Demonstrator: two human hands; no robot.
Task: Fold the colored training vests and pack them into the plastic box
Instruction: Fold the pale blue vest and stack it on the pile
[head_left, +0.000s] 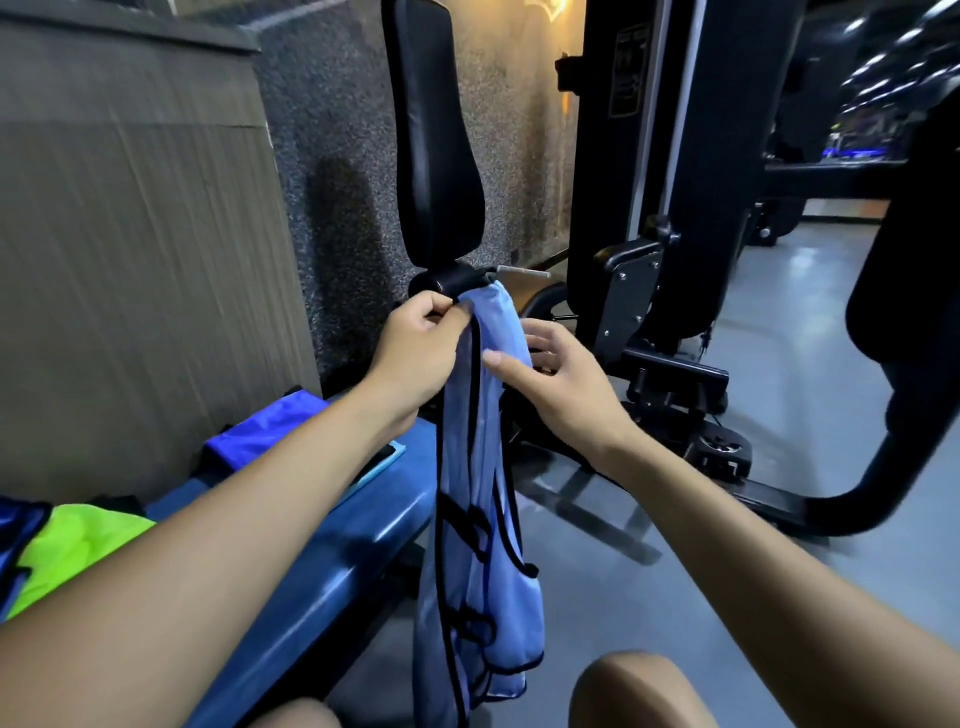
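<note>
My left hand (415, 340) pinches the top of the light blue vest (480, 493) where it hangs from the black peg (452, 280) of the gym machine, at 12 o'clock from me. My right hand (550, 374) grips nothing: its thumb rests on the fabric, its fingers are spread behind the vest.

Risk: the vest's black-trimmed straps may snag on the peg if I pull sideways; lifting clear first should prevent this. Its lower end hangs near the floor (779, 389) and could drag.

The blue bench (332, 561) runs along my 9 o'clock side, carrying a folded blue vest (265, 431) and a green vest (78, 551). Machine frames crowd 1 to 3 o'clock. Open room lies low at 5 o'clock. The plastic box is not in view.
</note>
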